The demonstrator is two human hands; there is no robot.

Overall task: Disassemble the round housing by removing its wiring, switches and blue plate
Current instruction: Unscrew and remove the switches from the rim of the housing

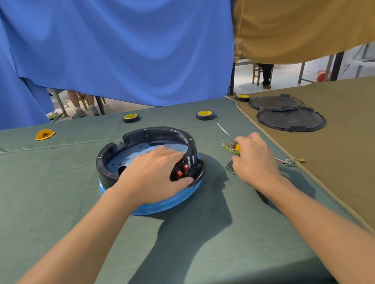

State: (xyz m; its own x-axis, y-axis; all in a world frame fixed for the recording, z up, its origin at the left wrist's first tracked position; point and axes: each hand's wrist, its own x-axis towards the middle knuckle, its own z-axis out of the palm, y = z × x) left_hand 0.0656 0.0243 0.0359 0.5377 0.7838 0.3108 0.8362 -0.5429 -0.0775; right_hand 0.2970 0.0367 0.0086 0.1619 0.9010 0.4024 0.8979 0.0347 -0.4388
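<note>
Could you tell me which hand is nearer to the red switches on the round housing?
Left. The left hand grips the housing wall right at the red switches; the right hand is off to their right, clear of the housing, holding a screwdriver.

left hand (154, 173) sits right over the near-right wall of the round housing (141, 134), so the red switches (182, 170) only peek out between fingers and thumb, and a chunk of the blue plate (135, 155) is covered too. right hand (253, 156) swallows the screwdriver (225, 132) handle, just the shaft and a bit of yellow show. small black part (229, 167) half under that hand, can't tell what it is. loose wires (286, 161) vanish behind the wrist. orange thing (44, 134) far left, too small to make out. below the blue curtain (118, 42) only someone's legs (77, 102) show, and both forearms run out of frame at the bottom corners
</note>
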